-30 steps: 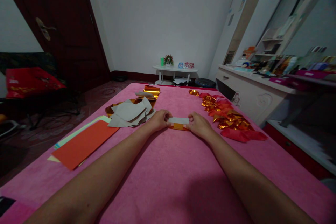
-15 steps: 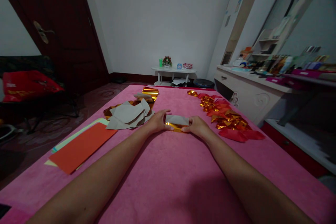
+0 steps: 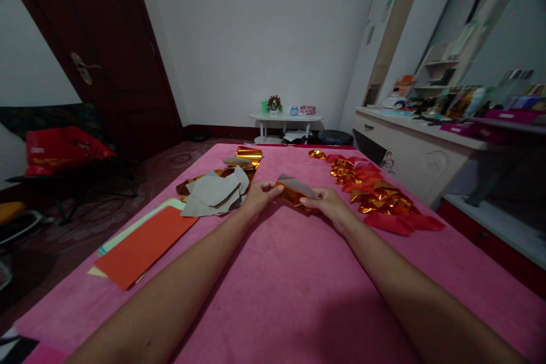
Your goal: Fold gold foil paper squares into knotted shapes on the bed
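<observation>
Over pink-covered tabletop (image 3: 264, 278), pinching folded gold strip (image 3: 290, 196) at one end with left grip (image 3: 259, 196) and near the other with right grip (image 3: 330, 205), presumably to steady it; with grey sheets (image 3: 213, 189) near left grip, likely for easy reach.

No text is showing clearly enough to read; the red bag (image 3: 66, 151) is bearing yellow marks, too blurred to decipher.

The folded strip (image 3: 293, 195) looks like glossy gold foil with a matt grey face. Left of it lie matt grey sheets (image 3: 211, 189) and smooth orange paper (image 3: 147, 245); right of it, crinkled shiny foil pieces (image 3: 386, 200); beneath, soft-looking pink cloth (image 3: 273, 278).
</observation>
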`<state>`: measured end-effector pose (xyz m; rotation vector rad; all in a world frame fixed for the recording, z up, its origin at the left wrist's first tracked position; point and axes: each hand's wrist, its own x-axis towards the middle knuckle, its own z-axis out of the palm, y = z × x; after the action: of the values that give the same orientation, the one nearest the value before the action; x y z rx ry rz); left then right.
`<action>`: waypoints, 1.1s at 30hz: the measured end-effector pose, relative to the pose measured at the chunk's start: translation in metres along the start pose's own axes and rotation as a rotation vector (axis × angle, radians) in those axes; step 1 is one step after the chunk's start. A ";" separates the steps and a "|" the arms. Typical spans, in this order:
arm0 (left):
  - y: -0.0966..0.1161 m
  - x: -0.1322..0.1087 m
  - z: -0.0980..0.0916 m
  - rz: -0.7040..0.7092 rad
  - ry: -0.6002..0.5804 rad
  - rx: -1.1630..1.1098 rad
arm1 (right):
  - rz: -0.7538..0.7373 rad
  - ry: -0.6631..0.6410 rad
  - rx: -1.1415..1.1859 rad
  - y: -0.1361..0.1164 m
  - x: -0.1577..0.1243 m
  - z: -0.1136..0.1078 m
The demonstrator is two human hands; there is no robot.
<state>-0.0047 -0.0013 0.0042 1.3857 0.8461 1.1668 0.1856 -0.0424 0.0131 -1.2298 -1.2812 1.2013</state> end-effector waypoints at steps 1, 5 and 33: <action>0.001 -0.001 0.002 0.014 0.025 -0.024 | 0.001 -0.015 -0.002 0.000 -0.001 0.002; 0.003 -0.002 0.007 0.047 0.088 -0.088 | 0.029 -0.110 -0.022 0.000 -0.004 0.010; -0.001 -0.005 0.009 0.115 -0.005 -0.066 | -0.269 0.231 -0.110 0.004 0.004 0.007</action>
<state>0.0027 -0.0080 0.0029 1.3972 0.7256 1.2681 0.1787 -0.0387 0.0088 -1.1919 -1.3037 0.7830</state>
